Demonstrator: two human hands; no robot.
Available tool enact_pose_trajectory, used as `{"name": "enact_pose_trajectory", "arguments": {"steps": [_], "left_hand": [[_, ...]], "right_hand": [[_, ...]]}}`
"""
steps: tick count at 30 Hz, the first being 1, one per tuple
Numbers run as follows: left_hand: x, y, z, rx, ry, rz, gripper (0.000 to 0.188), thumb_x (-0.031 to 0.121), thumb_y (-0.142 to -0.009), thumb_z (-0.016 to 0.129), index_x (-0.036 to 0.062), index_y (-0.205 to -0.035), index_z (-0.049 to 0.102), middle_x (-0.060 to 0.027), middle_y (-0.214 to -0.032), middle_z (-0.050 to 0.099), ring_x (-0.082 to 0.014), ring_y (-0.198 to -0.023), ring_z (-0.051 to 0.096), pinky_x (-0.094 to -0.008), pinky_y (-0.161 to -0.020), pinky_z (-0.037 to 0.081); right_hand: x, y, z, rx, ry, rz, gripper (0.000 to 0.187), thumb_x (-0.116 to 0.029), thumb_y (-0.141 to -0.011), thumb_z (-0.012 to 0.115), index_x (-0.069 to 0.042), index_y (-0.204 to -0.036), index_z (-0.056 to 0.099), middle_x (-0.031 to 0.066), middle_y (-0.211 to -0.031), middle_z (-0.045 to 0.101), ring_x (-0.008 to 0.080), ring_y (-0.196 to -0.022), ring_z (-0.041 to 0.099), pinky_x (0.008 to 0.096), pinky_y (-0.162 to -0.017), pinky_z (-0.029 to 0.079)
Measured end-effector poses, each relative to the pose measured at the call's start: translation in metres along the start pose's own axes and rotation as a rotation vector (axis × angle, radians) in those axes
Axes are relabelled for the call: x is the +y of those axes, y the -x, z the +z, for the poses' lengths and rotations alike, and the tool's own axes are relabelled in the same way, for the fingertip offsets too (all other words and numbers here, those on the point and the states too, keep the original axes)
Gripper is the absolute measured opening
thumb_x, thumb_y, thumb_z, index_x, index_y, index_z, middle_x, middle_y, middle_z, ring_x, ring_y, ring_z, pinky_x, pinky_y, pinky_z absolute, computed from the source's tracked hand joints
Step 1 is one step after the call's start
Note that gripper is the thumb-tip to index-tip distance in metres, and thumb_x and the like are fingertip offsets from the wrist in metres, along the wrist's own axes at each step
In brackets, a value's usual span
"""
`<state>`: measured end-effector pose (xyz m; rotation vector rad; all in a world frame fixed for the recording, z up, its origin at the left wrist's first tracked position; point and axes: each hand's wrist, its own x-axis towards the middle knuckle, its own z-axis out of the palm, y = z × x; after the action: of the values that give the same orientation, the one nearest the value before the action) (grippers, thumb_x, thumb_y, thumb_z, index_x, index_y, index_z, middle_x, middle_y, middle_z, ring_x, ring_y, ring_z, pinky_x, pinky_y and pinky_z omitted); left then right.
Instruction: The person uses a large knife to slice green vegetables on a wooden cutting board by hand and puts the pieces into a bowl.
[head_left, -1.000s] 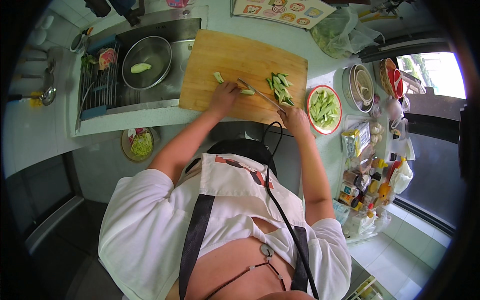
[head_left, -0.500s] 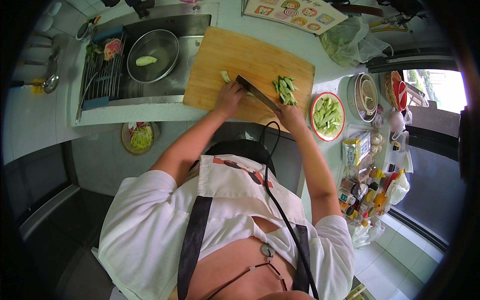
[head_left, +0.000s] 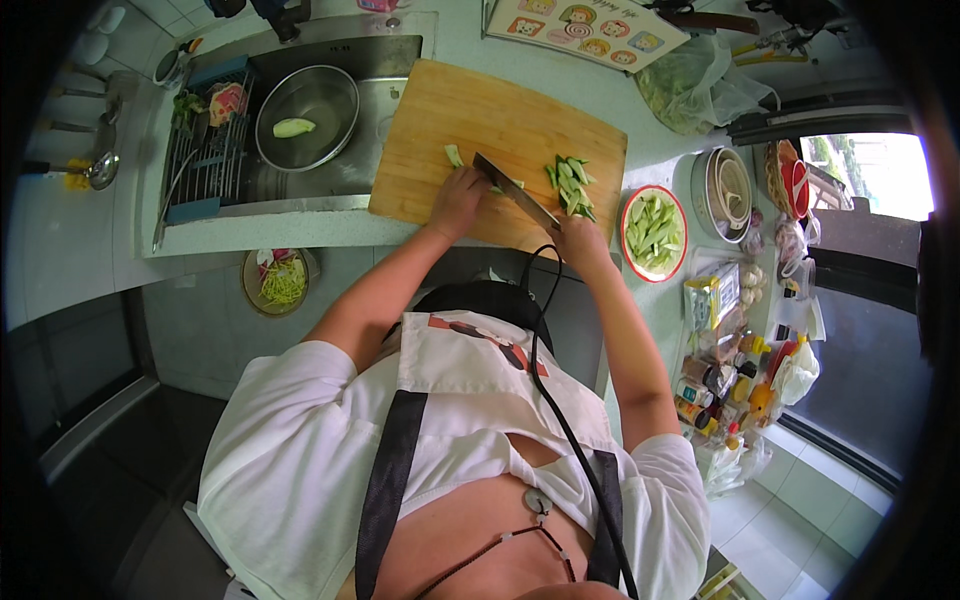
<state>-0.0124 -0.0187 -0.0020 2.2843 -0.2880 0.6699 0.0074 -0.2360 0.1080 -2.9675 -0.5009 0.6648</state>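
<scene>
Left hand (head_left: 459, 202) and knife (head_left: 517, 191) partly hide probably 1 vegetable piece (head_left: 497, 189).

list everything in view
cutting board: 1, tan, upper centre
kitchen knife: 1, grey, over board
plate: 1, red-rimmed, beside board
vegetable sticks: many, green, board and plate
sink: 1, silver, upper left
metal bowl: 1, silver, in sink
vegetable piece: 1, pale green, in bowl
dish rack: 1, blue, left of bowl
ladle: 1, silver, far left
plastic bag: 1, clear, upper right
bottles: several, mixed, right
left hand: 1, bare, on board
right hand: 1, bare, holding knife
</scene>
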Motion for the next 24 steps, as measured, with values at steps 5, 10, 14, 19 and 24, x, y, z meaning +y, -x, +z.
{"name": "enact_pose_trajectory", "arguments": {"steps": [5,10,14,19,24], "left_hand": [[-0.002,-0.005,-0.005,0.026,0.013,0.03,0.015,0.002,-0.072,0.061,0.0044,-0.086,0.061,-0.01,-0.092,0.058,-0.0308,-0.086,0.053,-0.0396,-0.075,0.045],[-0.012,0.001,-0.016,0.05,-0.041,-0.039,0.015,0.003,-0.074,0.061,0.0045,-0.089,0.061,-0.0104,-0.094,0.057,-0.0318,-0.088,0.052,-0.0401,-0.077,0.045],[-0.011,0.003,-0.017,0.038,-0.019,-0.073,0.015,0.004,-0.075,0.06,0.0049,-0.09,0.06,-0.0103,-0.096,0.057,-0.0325,-0.091,0.051,-0.0404,-0.079,0.045],[-0.011,0.005,-0.015,0.001,-0.03,-0.105,0.015,0.003,-0.076,0.059,0.005,-0.091,0.06,-0.0103,-0.097,0.056,-0.0322,-0.094,0.051,-0.04,-0.08,0.045],[-0.009,0.005,-0.012,0.036,-0.003,-0.125,0.014,0.002,-0.075,0.059,0.0048,-0.088,0.061,-0.0099,-0.095,0.057,-0.0316,-0.094,0.051,-0.0398,-0.08,0.045]], "right_hand": [[-0.015,-0.021,0.013,0.061,-0.047,-0.007,0.025,-0.029,-0.083,0.059,-0.005,-0.089,0.062,0.0202,-0.081,0.063,0.037,-0.078,0.062,0.0467,-0.07,0.05],[-0.014,-0.012,0.001,0.079,-0.113,-0.041,0.022,-0.026,-0.084,0.058,-0.005,-0.089,0.063,0.0201,-0.076,0.063,0.0377,-0.076,0.061,0.0474,-0.068,0.049],[-0.029,0.006,-0.02,0.039,-0.122,-0.012,0.023,-0.027,-0.085,0.057,-0.005,-0.09,0.064,0.0204,-0.078,0.063,0.0379,-0.077,0.061,0.0473,-0.068,0.048],[-0.025,0.009,-0.012,0.009,-0.142,-0.022,0.024,-0.027,-0.085,0.055,-0.005,-0.091,0.064,0.0212,-0.08,0.063,0.0384,-0.078,0.061,0.047,-0.07,0.048],[-0.014,-0.004,-0.005,-0.15,-0.145,0.019,0.03,-0.028,-0.084,0.057,0.001,-0.086,0.064,0.024,-0.081,0.063,0.0396,-0.08,0.061,0.0469,-0.072,0.048]]}}
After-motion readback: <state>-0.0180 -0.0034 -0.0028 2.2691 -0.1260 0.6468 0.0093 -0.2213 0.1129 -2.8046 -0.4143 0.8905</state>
